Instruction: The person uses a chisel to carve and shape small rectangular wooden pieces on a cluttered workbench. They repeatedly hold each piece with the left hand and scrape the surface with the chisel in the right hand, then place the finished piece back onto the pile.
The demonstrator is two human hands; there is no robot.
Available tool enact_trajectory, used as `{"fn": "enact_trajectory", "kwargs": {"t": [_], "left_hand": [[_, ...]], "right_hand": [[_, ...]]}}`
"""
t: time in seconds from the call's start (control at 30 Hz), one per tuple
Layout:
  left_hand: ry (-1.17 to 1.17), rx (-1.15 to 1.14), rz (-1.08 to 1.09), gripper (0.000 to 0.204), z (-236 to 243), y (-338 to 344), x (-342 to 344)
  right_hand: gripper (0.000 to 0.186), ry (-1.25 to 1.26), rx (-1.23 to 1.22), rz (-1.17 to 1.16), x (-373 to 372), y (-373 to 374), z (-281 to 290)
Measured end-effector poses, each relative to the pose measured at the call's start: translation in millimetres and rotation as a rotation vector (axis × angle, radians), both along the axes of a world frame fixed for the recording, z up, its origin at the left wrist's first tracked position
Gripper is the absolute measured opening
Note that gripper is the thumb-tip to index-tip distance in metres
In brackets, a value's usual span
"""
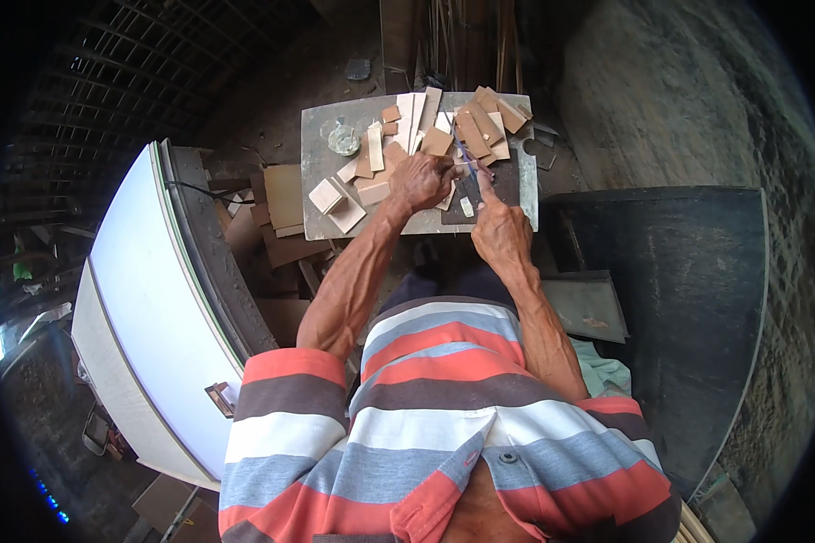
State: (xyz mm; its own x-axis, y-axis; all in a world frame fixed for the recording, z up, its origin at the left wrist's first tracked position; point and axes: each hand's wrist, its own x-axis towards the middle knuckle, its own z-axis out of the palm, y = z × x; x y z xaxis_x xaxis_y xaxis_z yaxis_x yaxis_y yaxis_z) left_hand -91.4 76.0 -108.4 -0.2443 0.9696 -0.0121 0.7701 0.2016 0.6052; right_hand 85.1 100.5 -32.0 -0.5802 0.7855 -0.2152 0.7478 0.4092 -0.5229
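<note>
My left hand (422, 181) is closed on a small pale wood piece (460, 169) above a low worktable (321, 217). My right hand (500, 226) grips a thin dark bluish tool (465, 149), too small to identify, its index finger stretched along it against the piece; its grip is partly hidden. Brown and pale wood offcuts (380, 154) lie piled around both hands. A small white piece (466, 206) is between them on a dark patch of the tabletop. A clear container (342, 138) sits at the table's left.
A large white-faced panel (163, 317) stands at my left beside loose boards (281, 199) on the floor. A dark board (670, 299) is at my right, next to a rough wall (688, 100). Long upright strips (480, 45) stand behind the table.
</note>
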Motion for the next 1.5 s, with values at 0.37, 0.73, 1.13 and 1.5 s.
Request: {"fn": "enact_trajectory", "kwargs": {"t": [0.37, 0.73, 1.13, 1.5], "left_hand": [[-0.011, 0.045, -0.020, 0.027, 10, 6, -12], [-0.025, -0.023, 0.069, 0.024, 9, -7, -21], [-0.003, -0.056, 0.014, 0.025, 8, -7, -14], [0.004, -0.060, 0.044, 0.026, 14, -1, -16]], "right_hand": [[0.056, 0.023, 0.047, 0.041, -4, 3, -2], [0.055, 0.041, 0.002, 0.085, 14, -13, 12], [0.054, 0.073, 0.043, 0.060, 16, -15, 11], [0.051, -0.001, 0.029, 0.023, -4, -6, 5]]}}
